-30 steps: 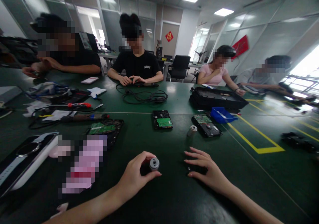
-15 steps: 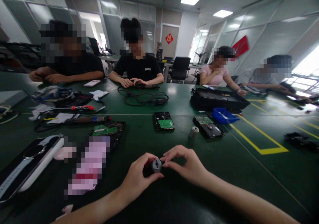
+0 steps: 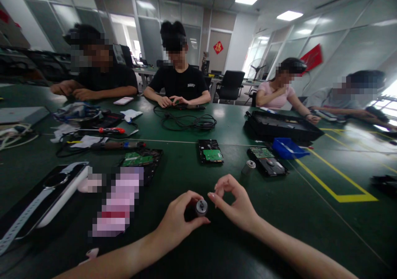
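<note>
A small metal cylinder (image 3: 201,207), its round end facing up with a dark centre, stands between the thumb and fingers of my left hand (image 3: 182,215). Just right of it is my right hand (image 3: 235,200), its fingers curled with a gap between thumb and fingertips; it does not touch the cylinder and nothing shows in it. A second metal cylinder (image 3: 249,167) stands on the green table beyond my right hand. Near it lie a hard drive (image 3: 269,161) and another hard drive with a green board (image 3: 211,151).
At the left are a tablet-like device with a watch (image 3: 56,180), a pink blurred item (image 3: 119,200), a third drive (image 3: 151,163), a power tool (image 3: 114,146) and a red screwdriver (image 3: 111,130). Farther back are a blue tray (image 3: 290,149), a black case (image 3: 282,126), cables (image 3: 186,122) and several people.
My right hand has drawn away from the cylinder, leaving a gap. The whole view has shifted, so the table items appear slightly farther right. My left hand still holds the cylinder.
</note>
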`<state>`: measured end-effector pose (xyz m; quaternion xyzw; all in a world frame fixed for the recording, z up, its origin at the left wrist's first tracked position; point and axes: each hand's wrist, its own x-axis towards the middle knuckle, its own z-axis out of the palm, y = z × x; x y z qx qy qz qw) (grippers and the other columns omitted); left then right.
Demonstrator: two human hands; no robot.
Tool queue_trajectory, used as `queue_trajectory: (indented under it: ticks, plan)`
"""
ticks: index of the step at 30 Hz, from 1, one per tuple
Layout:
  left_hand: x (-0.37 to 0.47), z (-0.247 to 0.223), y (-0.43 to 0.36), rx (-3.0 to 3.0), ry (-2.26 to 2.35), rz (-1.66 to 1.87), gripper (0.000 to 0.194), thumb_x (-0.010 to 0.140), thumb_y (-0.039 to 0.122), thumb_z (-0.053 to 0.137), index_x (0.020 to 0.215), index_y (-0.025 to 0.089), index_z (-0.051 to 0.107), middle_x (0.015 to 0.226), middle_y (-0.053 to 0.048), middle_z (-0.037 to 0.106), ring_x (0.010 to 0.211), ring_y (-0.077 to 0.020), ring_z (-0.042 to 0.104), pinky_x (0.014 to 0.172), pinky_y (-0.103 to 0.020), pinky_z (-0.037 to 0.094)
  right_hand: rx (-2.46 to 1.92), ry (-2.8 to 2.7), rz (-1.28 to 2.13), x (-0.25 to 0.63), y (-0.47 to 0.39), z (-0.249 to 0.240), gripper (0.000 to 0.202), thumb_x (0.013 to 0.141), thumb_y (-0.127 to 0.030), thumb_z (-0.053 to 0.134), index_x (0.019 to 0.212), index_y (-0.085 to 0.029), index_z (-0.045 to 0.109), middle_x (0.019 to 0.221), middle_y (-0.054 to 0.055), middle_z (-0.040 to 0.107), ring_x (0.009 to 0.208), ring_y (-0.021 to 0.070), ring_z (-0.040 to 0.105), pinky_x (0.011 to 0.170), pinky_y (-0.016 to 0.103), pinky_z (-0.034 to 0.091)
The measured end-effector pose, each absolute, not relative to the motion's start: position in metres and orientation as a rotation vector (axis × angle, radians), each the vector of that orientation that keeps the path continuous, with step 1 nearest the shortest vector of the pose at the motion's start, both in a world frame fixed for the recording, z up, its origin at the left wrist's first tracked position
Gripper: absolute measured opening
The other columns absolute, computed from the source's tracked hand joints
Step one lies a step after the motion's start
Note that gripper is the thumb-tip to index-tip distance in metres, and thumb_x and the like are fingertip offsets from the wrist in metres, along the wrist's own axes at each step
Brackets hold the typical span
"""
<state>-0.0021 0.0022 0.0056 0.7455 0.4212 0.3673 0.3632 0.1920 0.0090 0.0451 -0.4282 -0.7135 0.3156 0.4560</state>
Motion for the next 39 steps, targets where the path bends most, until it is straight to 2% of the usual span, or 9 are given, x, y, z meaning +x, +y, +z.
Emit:
queue_trajectory:
  ticks: [3, 6, 10, 17, 23, 27, 33, 39]
  plan:
    - [-0.002, 0.006, 0.002, 1.916, 1.077, 0.944, 0.035, 0.069, 0.024, 0.084, 0.096, 0.023, 0.062, 0.089, 0.003, 0.067, 0.079, -0.0173, 0.062, 0.072, -0.027, 0.05, -0.994, -1.792, 0.804, 0.193, 0.01, 0.046, 0.03, 0.079, -0.021, 0.073, 0.1, -0.021, 0.052, 0.073, -0.003, 0.064, 0.071, 0.0144, 0.064, 0.075, 0.03, 0.05]
    - [-0.002, 0.007, 0.002, 1.921, 1.076, 0.943, 0.034, 0.07, 0.022, 0.083, 0.096, 0.023, 0.061, 0.088, 0.003, 0.066, 0.079, -0.0167, 0.062, 0.071, -0.026, 0.049, -0.993, -1.909, 0.799, 0.19, 0.01, 0.044, 0.026, 0.074, -0.02, 0.077, 0.093, -0.021, 0.059, 0.086, 0.0, 0.068, 0.082, 0.0169, 0.066, 0.08, 0.032, 0.049]
    - [-0.002, 0.006, 0.002, 1.924, 1.093, 0.941, 0.034, 0.069, 0.023, 0.083, 0.095, 0.023, 0.061, 0.086, 0.003, 0.066, 0.076, -0.0163, 0.061, 0.07, -0.026, 0.049, -1.02, -1.966, 0.732, 0.186, 0.01, 0.045, 0.016, 0.076, -0.021, 0.076, 0.08, -0.02, 0.061, 0.081, 0.0, 0.069, 0.079, 0.0178, 0.065, 0.078, 0.034, 0.049]
    - [-0.003, 0.007, 0.002, 1.943, 1.087, 0.933, 0.035, 0.071, 0.03, 0.082, 0.097, 0.022, 0.06, 0.089, 0.002, 0.066, 0.081, -0.0177, 0.063, 0.074, -0.029, 0.05, -1.006, -1.818, 0.906, 0.219, 0.005, 0.055, 0.016, 0.083, -0.021, 0.069, 0.082, -0.02, 0.053, 0.088, 0.003, 0.072, 0.088, 0.0186, 0.07, 0.083, 0.035, 0.053]
    - [-0.003, 0.01, 0.002, 1.958, 1.082, 0.936, 0.036, 0.071, 0.03, 0.082, 0.099, 0.022, 0.06, 0.092, 0.001, 0.067, 0.083, -0.0184, 0.064, 0.076, -0.03, 0.051, -1.224, -1.901, 0.819, 0.276, -0.012, 0.035, 0.014, 0.088, -0.024, 0.064, 0.078, -0.02, 0.054, 0.09, 0.007, 0.072, 0.092, 0.0219, 0.07, 0.084, 0.039, 0.054]
    - [-0.004, 0.011, 0.002, 1.971, 1.077, 0.93, 0.036, 0.072, 0.03, 0.081, 0.099, 0.022, 0.06, 0.092, 0.001, 0.067, 0.083, -0.0182, 0.064, 0.076, -0.03, 0.051, -1.274, -1.976, 0.823, 0.298, -0.02, 0.029, 0.013, 0.088, -0.025, 0.062, 0.078, -0.02, 0.057, 0.093, 0.009, 0.072, 0.092, 0.0237, 0.07, 0.083, 0.041, 0.054]
    - [-0.004, 0.006, 0.003, 1.978, 1.079, 0.945, 0.037, 0.072, 0.03, 0.082, 0.101, 0.022, 0.059, 0.093, 0.001, 0.068, 0.083, -0.0177, 0.064, 0.076, -0.03, 0.051, -1.323, -2.03, 0.777, 0.303, -0.028, 0.016, 0.015, 0.085, -0.021, 0.064, 0.071, -0.02, 0.058, 0.094, 0.008, 0.074, 0.107, 0.0248, 0.063, 0.092, 0.046, 0.05]
    - [-0.004, 0.009, 0.002, 1.987, 1.086, 0.924, 0.035, 0.072, 0.029, 0.081, 0.1, 0.022, 0.06, 0.093, 0.001, 0.068, 0.083, -0.0177, 0.064, 0.077, -0.029, 0.051, -1.269, -2.006, 0.726, 0.293, -0.022, 0.018, 0.018, 0.084, -0.015, 0.064, 0.067, -0.02, 0.058, 0.09, 0.007, 0.074, 0.099, 0.0227, 0.066, 0.087, 0.042, 0.052]
